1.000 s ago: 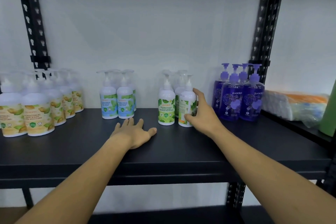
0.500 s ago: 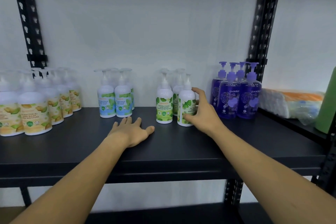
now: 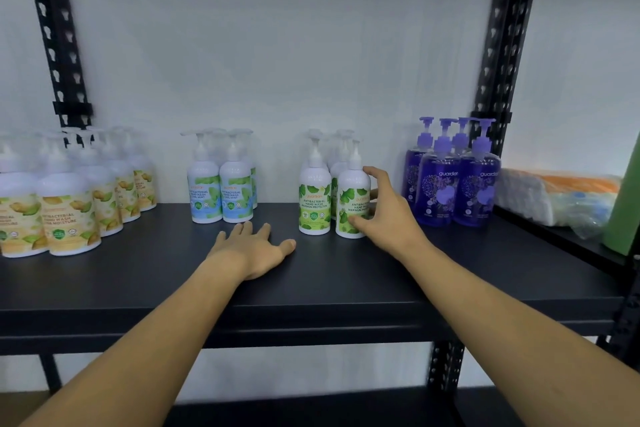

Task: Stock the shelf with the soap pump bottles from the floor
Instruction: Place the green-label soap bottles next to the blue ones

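Black metal shelf (image 3: 346, 274) carries 4 clusters of soap pump bottles. A person's right hand (image 3: 388, 215) grips the front-right green-label bottle (image 3: 352, 201) at the shelf's centre, thumb low on the label and fingers curled round its far side, mostly hidden. At 9 o'clock from it, the left hand (image 3: 254, 250) rests palm-down on the shelf, fingers loosely spread. Blue-label bottles (image 3: 221, 194) stand at 11 o'clock from the left hand; yellow-label bottles (image 3: 65, 215) are cut off by the left edge. Purple bottles (image 3: 453, 184) stand at 3 o'clock from the held bottle. Rear bottles in each cluster are blurred and partly hidden.
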`<state>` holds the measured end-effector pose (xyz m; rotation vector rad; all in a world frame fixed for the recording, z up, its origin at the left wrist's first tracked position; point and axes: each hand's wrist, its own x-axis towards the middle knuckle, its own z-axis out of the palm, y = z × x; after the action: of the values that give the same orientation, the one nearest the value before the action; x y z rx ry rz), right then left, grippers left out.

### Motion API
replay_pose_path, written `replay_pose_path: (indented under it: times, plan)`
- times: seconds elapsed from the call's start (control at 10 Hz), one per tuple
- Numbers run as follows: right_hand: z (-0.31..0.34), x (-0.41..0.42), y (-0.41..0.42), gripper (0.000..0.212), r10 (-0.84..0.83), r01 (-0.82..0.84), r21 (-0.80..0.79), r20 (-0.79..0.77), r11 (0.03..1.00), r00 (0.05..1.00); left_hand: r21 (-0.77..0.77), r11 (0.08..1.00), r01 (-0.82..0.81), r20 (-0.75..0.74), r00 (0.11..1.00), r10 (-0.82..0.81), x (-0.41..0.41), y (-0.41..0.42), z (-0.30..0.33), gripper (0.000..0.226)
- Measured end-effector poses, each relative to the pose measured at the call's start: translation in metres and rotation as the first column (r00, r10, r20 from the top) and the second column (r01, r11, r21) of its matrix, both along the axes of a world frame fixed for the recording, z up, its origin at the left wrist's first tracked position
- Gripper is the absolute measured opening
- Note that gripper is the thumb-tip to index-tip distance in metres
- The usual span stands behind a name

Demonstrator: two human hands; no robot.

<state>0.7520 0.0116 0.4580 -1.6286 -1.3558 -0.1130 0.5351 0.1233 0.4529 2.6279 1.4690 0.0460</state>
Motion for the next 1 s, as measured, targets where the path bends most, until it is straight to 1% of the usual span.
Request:
replay_pose_path:
  times: [1.0]
  plan:
    - [-0.003,0.001,0.023,0.085,-0.088,0.087,0.010,0.068,0.996,0.994,-0.004,1.000,0.003,0.012,1.000,-0.003,-0.001,0.000,-0.001,0.081]
